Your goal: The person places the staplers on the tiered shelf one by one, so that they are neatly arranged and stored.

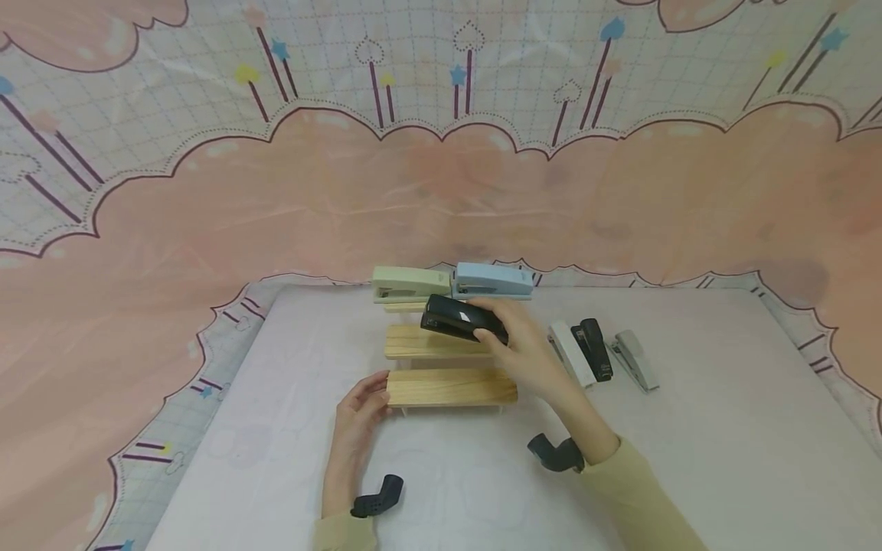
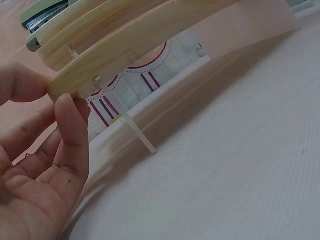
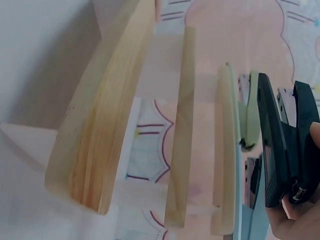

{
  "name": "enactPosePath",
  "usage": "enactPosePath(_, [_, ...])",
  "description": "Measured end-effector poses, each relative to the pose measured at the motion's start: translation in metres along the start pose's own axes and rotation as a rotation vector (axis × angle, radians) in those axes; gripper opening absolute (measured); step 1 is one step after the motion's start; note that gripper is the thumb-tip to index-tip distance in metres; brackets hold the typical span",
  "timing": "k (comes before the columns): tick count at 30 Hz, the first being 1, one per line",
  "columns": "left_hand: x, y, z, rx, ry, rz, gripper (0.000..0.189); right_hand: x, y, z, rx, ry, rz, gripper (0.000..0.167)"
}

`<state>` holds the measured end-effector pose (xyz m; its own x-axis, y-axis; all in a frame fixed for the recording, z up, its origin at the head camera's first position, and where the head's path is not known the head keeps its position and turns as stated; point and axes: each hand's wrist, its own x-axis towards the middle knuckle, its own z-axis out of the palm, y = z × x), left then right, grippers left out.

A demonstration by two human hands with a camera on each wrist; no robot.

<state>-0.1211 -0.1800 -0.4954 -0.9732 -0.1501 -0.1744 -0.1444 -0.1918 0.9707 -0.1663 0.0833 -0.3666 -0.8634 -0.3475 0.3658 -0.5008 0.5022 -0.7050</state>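
Observation:
A black stapler (image 1: 455, 317) is gripped in my right hand (image 1: 520, 344), held above the middle board (image 1: 427, 342) of a three-step wooden rack. In the right wrist view the black stapler (image 3: 280, 145) shows side-on, my fingers at the right edge of the picture. My left hand (image 1: 360, 413) pinches the left end of the lowest board (image 1: 451, 388) between thumb and fingers. A pale green stapler (image 1: 410, 284) and a light blue stapler (image 1: 492, 281) sit side by side on the top board, behind the held one.
Right of the rack, a white stapler (image 1: 572, 354), a second black stapler (image 1: 592, 350) and a grey stapler (image 1: 635, 360) lie on the white tabletop (image 1: 723, 444). Clear legs (image 2: 130, 120) support the rack. A patterned cloth (image 1: 482, 191) hangs behind.

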Motion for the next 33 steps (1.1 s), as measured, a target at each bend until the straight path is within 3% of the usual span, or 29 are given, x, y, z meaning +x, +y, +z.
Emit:
enactPosePath(4, [0.001, -0.001, -0.001, 0.002, 0.002, 0.003, 0.043, 0.006, -0.005, 0.008, 0.0, -0.029, 0.029, 0.041])
enactPosePath(14, [0.002, -0.002, -0.001, 0.029, 0.01, 0.001, 0.041, 0.017, -0.006, 0.03, 0.005, -0.032, -0.018, 0.038])
enactPosePath(25, [0.002, -0.001, -0.001, 0.016, 0.012, -0.007, 0.04, 0.022, -0.008, 0.048, 0.047, -0.091, 0.093, 0.04])
enactPosePath(33, [0.001, 0.0, 0.0, 0.022, 0.01, -0.012, 0.04, 0.028, -0.007, 0.061, 0.053, -0.099, 0.066, 0.039])
